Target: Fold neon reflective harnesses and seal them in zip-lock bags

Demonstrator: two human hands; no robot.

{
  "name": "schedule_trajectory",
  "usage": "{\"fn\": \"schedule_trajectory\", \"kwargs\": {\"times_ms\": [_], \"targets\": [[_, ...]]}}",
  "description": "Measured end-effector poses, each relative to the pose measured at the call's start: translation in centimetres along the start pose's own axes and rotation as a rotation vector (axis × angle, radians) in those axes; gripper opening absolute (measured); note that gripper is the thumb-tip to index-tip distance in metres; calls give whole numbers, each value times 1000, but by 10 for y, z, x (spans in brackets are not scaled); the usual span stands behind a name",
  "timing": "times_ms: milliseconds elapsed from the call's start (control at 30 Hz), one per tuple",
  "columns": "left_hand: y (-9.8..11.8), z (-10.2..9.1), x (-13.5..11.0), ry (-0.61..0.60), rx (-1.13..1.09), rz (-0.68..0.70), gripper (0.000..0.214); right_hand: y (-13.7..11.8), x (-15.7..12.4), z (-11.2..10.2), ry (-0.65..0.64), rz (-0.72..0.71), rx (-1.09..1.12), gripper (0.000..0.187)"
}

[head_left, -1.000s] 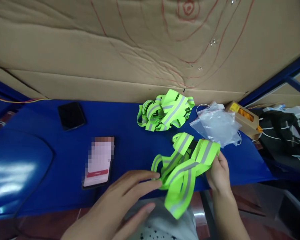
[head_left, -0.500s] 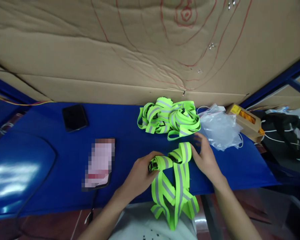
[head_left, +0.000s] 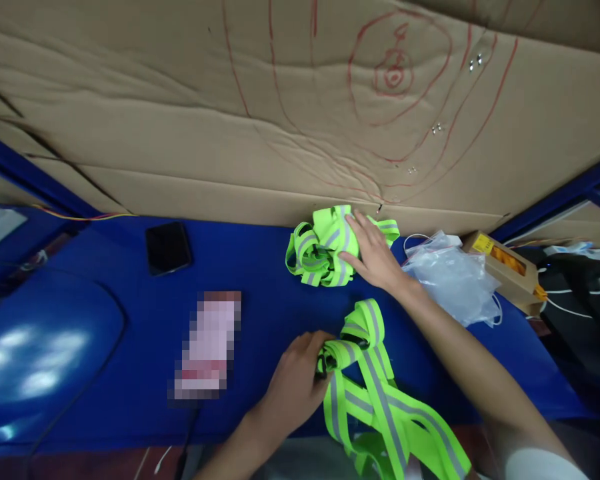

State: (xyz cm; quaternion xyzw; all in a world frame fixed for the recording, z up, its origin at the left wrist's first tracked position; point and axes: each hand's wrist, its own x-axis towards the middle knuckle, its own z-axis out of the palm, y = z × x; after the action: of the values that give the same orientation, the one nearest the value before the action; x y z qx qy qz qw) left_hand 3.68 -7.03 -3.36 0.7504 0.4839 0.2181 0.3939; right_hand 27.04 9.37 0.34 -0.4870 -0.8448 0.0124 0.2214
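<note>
My left hand is closed around the rolled end of a neon-green reflective strap with grey stripes and a black buckle. The rest of that strap hangs in loose loops over the table's front edge. Farther back, my right hand lies against a pile of similar reflective straps, thumb and fingers spread apart. It covers part of the pile's right side, so the contact under the palm is hidden.
On the blue table, a black phone and a pixelated phone lie to the left. Clear plastic bags and a cardboard box sit at right. A cardboard wall with red lines rises behind.
My right hand has moved from beside the near strap, forward and left onto the rear pile. The left hand keeps its strap; its loops now spread more to the right. The view has shifted.
</note>
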Motion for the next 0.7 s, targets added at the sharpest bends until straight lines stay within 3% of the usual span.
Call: {"fn": "schedule_trajectory", "kwargs": {"times_ms": [67,200,267,367,433,567,633,700], "targets": [[0,2,-1,-14,52,37,38,-10,24,15,-28,-6,12,77],[-2,3,-2,-8,66,48,37,-31,58,39,-51,121,-31,67],[-2,3,-3,-3,44,37,33,-36,68,40,-92,160,-30,66],[1,0,-3,15,-14,16,19,-37,66,22,-147,183,10,68],[3,-3,-3,43,-96,-33,18,-39,51,0,-67,167,34,70],[1,-8,-3,95,-420,-205,43,-55,-13,-45,173,-8,149,56],[-3,-7,-4,150,-584,-307,46,-66,-50,-55,150,-103,193,52],[-5,-4,-6,205,-746,-428,49,-74,-81,-53,80,-247,141,61]]}}
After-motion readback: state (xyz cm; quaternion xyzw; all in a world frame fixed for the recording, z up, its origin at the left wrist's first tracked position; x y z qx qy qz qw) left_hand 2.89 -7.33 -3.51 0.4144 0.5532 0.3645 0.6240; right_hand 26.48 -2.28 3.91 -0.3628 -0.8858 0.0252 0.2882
